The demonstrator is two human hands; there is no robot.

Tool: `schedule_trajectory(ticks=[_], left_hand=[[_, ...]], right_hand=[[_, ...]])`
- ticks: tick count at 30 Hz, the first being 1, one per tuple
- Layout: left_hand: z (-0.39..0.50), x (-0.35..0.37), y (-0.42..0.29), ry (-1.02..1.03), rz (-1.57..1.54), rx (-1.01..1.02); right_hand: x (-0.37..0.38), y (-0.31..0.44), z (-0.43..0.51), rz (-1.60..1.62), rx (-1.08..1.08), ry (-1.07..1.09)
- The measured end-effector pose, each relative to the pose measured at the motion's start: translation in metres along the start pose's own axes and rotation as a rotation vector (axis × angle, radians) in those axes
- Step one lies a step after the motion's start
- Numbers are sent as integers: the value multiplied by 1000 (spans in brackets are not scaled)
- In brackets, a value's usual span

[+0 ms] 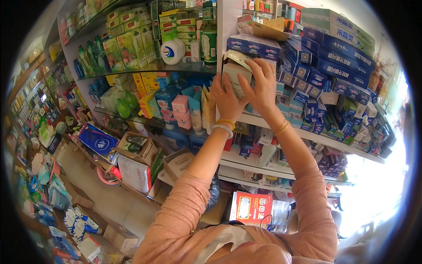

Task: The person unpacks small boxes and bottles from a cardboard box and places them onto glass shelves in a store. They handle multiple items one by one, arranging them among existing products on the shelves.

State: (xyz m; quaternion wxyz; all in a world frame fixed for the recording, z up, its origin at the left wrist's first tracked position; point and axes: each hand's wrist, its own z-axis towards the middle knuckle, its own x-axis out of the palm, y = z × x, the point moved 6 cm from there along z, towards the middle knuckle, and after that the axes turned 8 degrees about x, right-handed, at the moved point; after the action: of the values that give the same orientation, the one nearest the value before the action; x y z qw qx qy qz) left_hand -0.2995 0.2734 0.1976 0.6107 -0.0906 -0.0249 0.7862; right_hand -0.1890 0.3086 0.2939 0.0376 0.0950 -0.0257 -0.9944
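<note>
Both my hands are raised to a small cardboard box [233,75] standing on the white shelf beside the upright panel. My left hand [227,99] lies against the box's lower front and left side. My right hand [262,84] reaches over its upper right part, fingers bent near the raised printed flap [240,57]. Whether the fingers grip the box is hard to tell, and its contents are hidden. A blue toothpaste carton [254,46] lies just behind it. Stacked blue toothpaste boxes [343,67] fill the shelf to the right.
Glass shelves at left hold a white pump bottle [172,49], a green bottle [208,43], blue bottles [164,99] and pink boxes [181,112]. The white upright panel [227,26] divides the shelving. Open cartons [136,148] stand on the floor at lower left; a red box [251,207] sits below.
</note>
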Motion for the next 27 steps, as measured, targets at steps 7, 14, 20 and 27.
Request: schedule_trajectory(ticks=[7, 14, 20, 27], left_hand=[[-9, 14, 2, 95, 151, 3], [-7, 6, 6, 371, 267, 16], [-27, -32, 11, 196, -3, 150], [64, -29, -23, 98, 143, 275]], right_hand=[[-17, 0, -100, 126, 128, 144], [-57, -2, -166, 244, 427, 319], [-131, -34, -231, 173, 723, 278], [-201, -55, -338, 88, 997, 249]])
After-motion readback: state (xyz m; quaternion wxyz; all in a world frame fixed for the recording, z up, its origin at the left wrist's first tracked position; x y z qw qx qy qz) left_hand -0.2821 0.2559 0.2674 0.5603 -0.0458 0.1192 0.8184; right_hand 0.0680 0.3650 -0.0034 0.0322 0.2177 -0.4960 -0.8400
